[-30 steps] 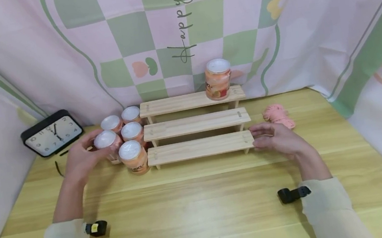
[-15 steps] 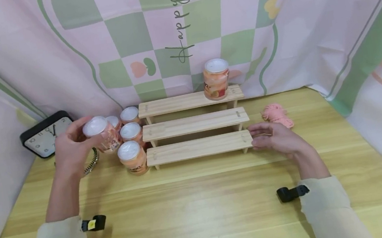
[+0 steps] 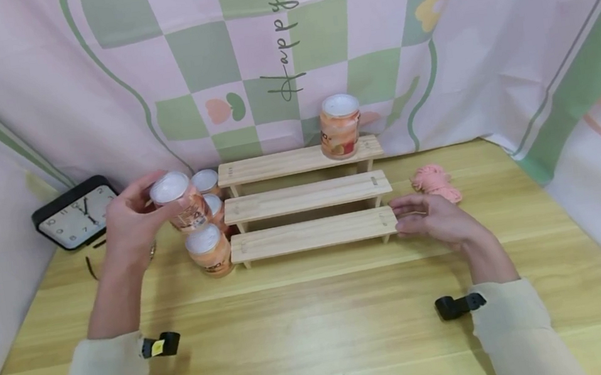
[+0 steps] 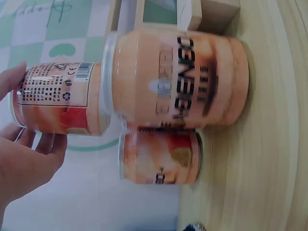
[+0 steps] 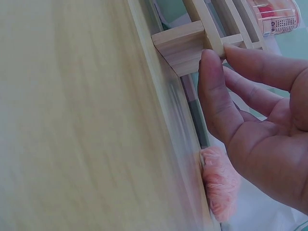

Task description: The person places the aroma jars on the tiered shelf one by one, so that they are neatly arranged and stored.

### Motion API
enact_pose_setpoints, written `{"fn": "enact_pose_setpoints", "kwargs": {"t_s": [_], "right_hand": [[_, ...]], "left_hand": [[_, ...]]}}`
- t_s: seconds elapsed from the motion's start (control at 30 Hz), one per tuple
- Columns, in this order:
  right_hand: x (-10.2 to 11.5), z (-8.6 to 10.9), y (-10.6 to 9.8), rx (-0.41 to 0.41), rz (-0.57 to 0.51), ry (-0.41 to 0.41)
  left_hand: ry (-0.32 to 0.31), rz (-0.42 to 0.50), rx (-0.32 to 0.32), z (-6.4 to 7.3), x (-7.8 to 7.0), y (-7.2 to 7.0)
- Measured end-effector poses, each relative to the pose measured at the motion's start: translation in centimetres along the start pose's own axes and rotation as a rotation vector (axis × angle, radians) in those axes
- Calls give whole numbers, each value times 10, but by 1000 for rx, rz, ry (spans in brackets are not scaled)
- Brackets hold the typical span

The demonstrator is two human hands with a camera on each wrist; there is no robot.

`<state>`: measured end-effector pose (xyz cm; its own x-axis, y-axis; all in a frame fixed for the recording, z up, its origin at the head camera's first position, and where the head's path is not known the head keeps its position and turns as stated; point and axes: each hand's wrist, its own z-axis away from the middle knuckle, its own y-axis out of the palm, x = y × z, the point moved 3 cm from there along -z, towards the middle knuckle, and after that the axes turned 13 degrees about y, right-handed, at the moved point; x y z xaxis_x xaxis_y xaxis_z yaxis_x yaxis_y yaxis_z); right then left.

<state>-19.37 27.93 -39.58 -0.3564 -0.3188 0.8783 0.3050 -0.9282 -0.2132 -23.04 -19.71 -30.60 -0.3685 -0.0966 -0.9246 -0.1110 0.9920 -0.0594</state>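
My left hand (image 3: 133,225) grips an orange printed can (image 3: 185,209) with a pale lid, raised above the table. In the left wrist view the held can (image 4: 60,98) sits between thumb and fingers, higher than a standing can (image 4: 178,79). Several like cans stand left of the three-tier wooden shelf (image 3: 312,233); the front one (image 3: 209,250) shows best, and the held can partly covers others. My right hand (image 3: 435,217) pinches the right end of the lowest tier between thumb and finger, plain in the right wrist view. Another can (image 3: 340,128) stands on the top tier's right.
A black-framed clock (image 3: 76,214) stands at the back left, with a dark cord or strap (image 3: 91,267) on the table near it. A bundle of pink yarn (image 3: 435,183) lies right of the shelf. A patterned curtain (image 3: 259,47) hangs close behind.
My left hand has lifted a can from the group, first up and leftward, then back right, over the other cans. My right hand has stayed at the shelf's end.
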Motion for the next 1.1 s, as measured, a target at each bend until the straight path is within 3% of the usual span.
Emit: {"fn": "enact_pose_setpoints", "kwargs": {"t_s": [0.17, 0.7, 0.97, 1.1], "right_hand": [[-1, 0, 0, 0, 13, -11], [-1, 0, 2, 6, 4, -18], [0, 1, 2, 0, -7, -11], [-2, 1, 1, -3, 2, -9]], "left_hand": [[18, 43, 17, -2, 2, 11], [24, -2, 20, -12, -11, 42], [75, 64, 38, -19, -12, 57], [72, 64, 45, -22, -10, 63]]}}
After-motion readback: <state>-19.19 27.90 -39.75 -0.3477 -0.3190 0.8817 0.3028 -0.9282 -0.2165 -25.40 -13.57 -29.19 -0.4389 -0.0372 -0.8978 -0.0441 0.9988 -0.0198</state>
